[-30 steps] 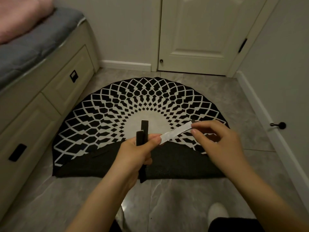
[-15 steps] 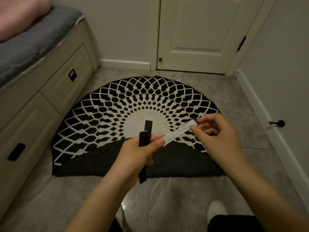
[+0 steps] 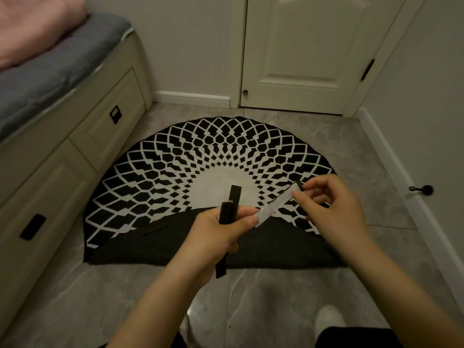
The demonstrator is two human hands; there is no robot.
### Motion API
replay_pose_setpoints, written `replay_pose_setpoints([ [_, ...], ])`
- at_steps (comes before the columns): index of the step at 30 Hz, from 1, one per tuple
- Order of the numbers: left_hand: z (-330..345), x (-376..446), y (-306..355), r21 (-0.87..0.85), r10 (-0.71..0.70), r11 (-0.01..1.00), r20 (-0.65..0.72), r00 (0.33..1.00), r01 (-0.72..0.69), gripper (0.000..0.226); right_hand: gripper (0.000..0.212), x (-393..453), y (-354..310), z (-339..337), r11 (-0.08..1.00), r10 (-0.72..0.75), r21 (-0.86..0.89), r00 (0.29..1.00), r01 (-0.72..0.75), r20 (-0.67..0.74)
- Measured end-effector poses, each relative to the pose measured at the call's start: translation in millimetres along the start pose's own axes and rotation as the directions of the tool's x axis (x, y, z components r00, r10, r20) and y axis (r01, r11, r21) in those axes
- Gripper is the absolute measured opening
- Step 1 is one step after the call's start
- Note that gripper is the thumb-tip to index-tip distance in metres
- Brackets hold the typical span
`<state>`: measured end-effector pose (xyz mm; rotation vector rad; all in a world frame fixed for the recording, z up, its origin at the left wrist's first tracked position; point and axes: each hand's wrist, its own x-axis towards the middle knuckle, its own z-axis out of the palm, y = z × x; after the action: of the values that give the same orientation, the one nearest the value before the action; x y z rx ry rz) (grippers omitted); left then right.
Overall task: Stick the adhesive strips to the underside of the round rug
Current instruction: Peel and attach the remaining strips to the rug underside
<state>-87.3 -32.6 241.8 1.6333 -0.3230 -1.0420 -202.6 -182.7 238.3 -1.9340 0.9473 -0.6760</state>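
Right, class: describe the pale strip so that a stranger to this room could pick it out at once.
Start at the round rug, its near edge folded to show the dark underside. Above that fold, the left hand and right hand stretch the pale strip between them. The spare strips in the left hand are black.

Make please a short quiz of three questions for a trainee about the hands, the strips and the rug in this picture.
1. True or false: the rug lies fully flat.
2. Which hand holds the spare black strips? A left, B right
3. Fill in: both hands pinch the ___ strip.

Key: 1 false, its near edge is folded over, underside up. 2 A, the left hand. 3 white; the right hand pinches its far end.
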Motion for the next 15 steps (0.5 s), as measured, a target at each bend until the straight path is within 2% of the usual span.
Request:
replay_pose_setpoints([
  [6, 3.3, -4.7, 1.1, 0.124, 0.045, 0.991, 0.028, 0.999, -0.049, 0.011, 0.005, 4.2, 0.8, -0.9, 0.987, 0.117, 0.101, 0.990, -0.125, 0.078],
  [9, 6.4, -5.8, 1.0, 0.225, -0.004, 0.974, 0.155, 0.988, -0.031, 0.009, 0.007, 3.9, 6.0, 1.0, 0.992, 0.071, 0.102, 0.994, -0.080, 0.083],
  [11, 7.3, -6.2, 1.0, 0.205, -0.036, 0.979, 0.185, 0.982, -0.003, 0.007, 0.006, 1.2, 8.7, 0.9, 0.998, -0.064, 0.013, 0.992, 0.063, 0.106],
  [12, 7.0, -4.9, 0.7, 0.156, -0.036, 0.988, 0.160, 0.986, 0.011, 0.012, 0.004, -0.7, 8.5, 0.1, 0.981, -0.169, -0.078, 0.976, 0.180, 0.136],
  [15, 1.1, -0.2, 1.9, -0.096, -0.045, 0.994, 0.063, 0.997, 0.051, 0.024, 0.013, -7.4, 10.4, 3.4, 0.797, -0.480, -0.265, 0.835, 0.543, 0.268],
])
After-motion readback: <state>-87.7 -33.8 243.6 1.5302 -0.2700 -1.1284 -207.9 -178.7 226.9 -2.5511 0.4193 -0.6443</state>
